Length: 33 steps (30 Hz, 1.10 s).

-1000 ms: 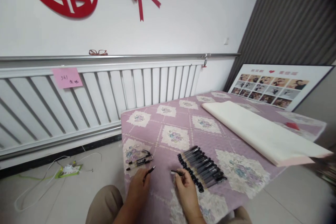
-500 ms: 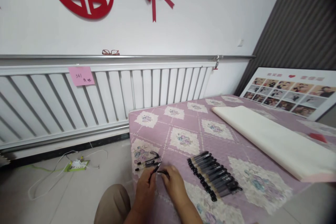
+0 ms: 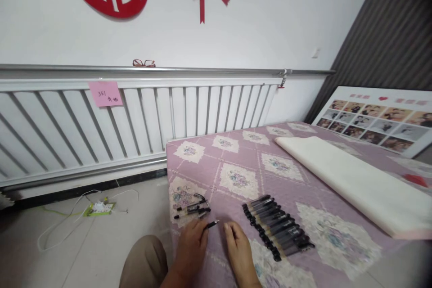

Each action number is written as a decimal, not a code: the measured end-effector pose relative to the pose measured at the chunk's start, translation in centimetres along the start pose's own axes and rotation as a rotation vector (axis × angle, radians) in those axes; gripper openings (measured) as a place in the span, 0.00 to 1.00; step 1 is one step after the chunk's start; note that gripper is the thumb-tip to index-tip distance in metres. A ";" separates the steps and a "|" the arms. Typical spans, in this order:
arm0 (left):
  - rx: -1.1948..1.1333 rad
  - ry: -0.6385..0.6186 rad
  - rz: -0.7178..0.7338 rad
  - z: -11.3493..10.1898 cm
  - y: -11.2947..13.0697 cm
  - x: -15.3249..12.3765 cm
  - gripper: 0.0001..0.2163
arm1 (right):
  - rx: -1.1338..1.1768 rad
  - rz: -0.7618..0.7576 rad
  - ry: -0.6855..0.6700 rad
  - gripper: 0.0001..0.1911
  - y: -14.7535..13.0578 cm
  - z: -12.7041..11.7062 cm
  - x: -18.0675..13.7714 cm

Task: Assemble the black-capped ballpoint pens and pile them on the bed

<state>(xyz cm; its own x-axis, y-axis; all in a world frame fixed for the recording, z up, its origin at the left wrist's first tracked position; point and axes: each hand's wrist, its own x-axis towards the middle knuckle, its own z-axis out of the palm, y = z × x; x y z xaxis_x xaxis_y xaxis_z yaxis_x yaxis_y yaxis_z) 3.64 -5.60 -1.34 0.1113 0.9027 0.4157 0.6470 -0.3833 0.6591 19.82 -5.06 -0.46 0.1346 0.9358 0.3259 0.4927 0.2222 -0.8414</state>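
At the bottom centre of the frame the left hand is closed around a black pen, whose tip pokes out up and to the right past the fingers, low over the purple patterned cover that it rests on. Just to its right the right hand lies on the same cover with its fingers loosely spread and nothing in it, the fingertips near the pen's tip but not touching it. A small cluster of pens lies just above the left hand, and a tidy row of black pens runs diagonally at lower right of centre. Farther right a long cream roll crosses the cover, with a photo board behind it. At upper left a pink note sticks to the white radiator, and glasses sit on the pipe above
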 end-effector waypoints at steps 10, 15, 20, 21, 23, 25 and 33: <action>0.280 0.037 0.187 0.2 1.2 -0.5 0.10 | -0.048 -0.037 -0.049 0.24 0.5 0.3 -0.6; 0.316 0.003 0.164 0.2 1.3 -0.4 0.08 | -0.066 -0.063 -0.060 0.24 0.9 0.4 -0.7; 0.358 -0.045 0.141 0.0 1.4 -0.2 0.09 | -0.076 -0.092 -0.045 0.23 1.2 0.6 -0.7; 0.367 -0.049 0.137 0.0 1.5 -0.2 0.09 | -0.075 -0.095 -0.046 0.23 1.2 0.6 -0.7; 0.380 -0.053 0.132 -0.1 1.5 -0.2 0.09 | -0.061 -0.100 -0.048 0.21 1.1 0.5 -0.7; 0.381 -0.053 0.121 -0.1 1.6 -0.2 0.09 | -0.037 -0.097 -0.060 0.19 0.9 0.3 -0.7; 0.352 -0.004 0.093 0.0 1.4 -0.2 0.07 | 0.121 -0.007 -0.073 0.13 0.5 -0.2 -0.6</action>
<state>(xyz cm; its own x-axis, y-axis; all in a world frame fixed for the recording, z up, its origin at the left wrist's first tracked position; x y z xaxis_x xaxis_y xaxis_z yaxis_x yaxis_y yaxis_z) 4.57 -6.35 -0.49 0.1838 0.8683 0.4608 0.8541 -0.3731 0.3623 20.11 -5.60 -0.97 0.0662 0.9508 0.3028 0.3858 0.2555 -0.8865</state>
